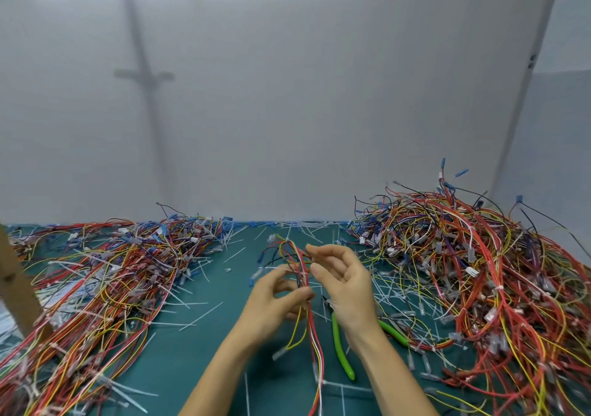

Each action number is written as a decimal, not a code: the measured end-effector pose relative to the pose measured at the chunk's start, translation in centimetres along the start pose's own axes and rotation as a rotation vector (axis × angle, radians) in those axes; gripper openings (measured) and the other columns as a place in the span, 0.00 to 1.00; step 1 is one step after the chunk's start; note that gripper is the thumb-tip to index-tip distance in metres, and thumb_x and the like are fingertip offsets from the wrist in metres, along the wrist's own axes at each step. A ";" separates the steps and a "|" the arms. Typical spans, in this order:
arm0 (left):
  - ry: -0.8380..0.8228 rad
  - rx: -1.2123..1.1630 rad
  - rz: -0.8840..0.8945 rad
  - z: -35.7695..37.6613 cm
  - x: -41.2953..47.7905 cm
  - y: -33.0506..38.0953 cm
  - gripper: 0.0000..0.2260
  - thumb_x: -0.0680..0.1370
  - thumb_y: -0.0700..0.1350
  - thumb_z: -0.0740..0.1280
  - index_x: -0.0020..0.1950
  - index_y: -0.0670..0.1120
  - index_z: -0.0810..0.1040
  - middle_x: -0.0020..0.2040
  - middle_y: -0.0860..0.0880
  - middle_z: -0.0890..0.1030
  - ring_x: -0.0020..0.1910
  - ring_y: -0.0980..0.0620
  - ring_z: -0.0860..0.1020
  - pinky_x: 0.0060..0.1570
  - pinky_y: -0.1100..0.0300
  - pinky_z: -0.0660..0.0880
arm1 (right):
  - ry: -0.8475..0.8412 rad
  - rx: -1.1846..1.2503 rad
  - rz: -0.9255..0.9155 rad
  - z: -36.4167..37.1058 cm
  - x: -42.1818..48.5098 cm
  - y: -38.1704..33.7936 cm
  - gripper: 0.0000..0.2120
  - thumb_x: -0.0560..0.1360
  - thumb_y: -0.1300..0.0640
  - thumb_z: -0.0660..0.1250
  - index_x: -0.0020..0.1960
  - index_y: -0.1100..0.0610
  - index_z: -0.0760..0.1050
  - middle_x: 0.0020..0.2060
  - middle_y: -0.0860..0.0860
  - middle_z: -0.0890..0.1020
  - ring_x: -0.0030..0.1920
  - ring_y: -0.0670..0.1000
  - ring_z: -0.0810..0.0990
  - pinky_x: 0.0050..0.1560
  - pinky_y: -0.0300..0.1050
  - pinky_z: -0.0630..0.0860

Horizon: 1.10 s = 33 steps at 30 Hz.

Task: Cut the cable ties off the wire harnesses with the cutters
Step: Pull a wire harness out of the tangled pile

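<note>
Cutters [339,347] lie on the tabletop [192,361] under the right hand [347,287], whose bent fingers [326,251] may or may not hold wires, while the left hand [271,307] pinches the wire harness [311,342] up, seemingly hunting a tie; next, probably grab the cutters.

A dark green desk mat [198,351] printed with thin white grid lines covers the work surface. A blue strip [256,223] runs along its far edge, where a plain white wall [303,111] rises. A faint grey cross-shaped shadow [145,76] marks that wall. A wooden post [17,291] leans at the left edge.
</note>
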<state>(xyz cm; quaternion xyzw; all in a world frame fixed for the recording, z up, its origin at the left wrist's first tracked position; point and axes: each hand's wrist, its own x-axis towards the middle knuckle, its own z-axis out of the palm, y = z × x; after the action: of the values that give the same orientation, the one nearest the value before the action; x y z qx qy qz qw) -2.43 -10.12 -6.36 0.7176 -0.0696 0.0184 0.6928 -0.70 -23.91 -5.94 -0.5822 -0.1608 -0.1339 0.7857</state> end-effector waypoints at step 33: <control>-0.275 0.257 -0.076 -1.1 -1.2 2.1 0.01 0.74 0.39 0.72 0.43 0.42 0.83 0.41 0.41 0.85 0.29 0.52 0.81 0.35 0.62 0.76 | -0.064 0.165 0.372 -0.6 0.1 -1.4 0.07 0.77 0.61 0.66 0.50 0.60 0.82 0.45 0.57 0.86 0.33 0.45 0.76 0.37 0.36 0.76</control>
<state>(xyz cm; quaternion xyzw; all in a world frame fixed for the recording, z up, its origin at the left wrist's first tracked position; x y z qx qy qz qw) -3.78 -8.99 -4.41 0.7980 -0.1337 -0.0972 0.5796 -1.10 -24.93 -4.87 -0.5395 -0.0859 0.0459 0.8364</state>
